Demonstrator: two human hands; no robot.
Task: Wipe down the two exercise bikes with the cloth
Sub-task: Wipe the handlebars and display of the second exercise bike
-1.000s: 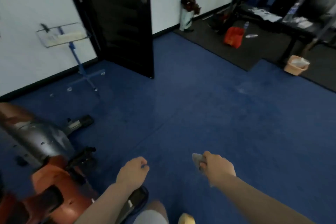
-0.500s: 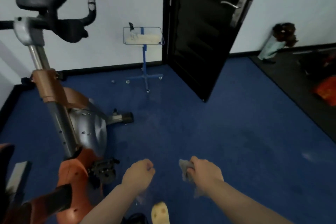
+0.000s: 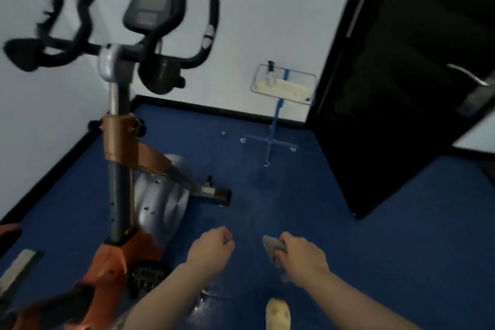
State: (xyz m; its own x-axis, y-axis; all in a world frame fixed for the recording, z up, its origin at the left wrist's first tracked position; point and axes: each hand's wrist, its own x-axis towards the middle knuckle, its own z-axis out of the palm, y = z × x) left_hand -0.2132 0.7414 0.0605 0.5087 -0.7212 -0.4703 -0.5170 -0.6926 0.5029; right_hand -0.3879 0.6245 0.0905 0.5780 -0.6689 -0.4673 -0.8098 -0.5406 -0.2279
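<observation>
Blue carpet floor (image 3: 348,222) runs to a white wall and a black door (image 3: 401,115). Nearest, the right hand (image 3: 301,254) has its fingers clenched around the grey cloth (image 3: 273,245); the left hand (image 3: 210,248) is curled into a loose fist, apparently grasping nothing. The exercise bike (image 3: 158,203) lies to the left of both hands, its upright post rising to the handlebars (image 3: 139,53) farther off. The left hand is nearer the bike, so the cloth likely must cross leftward and up to reach it. No second bike can be made out with certainty

Open carpet (image 3: 308,195) between exercise bike (image 3: 120,158) and door (image 3: 401,88).
</observation>
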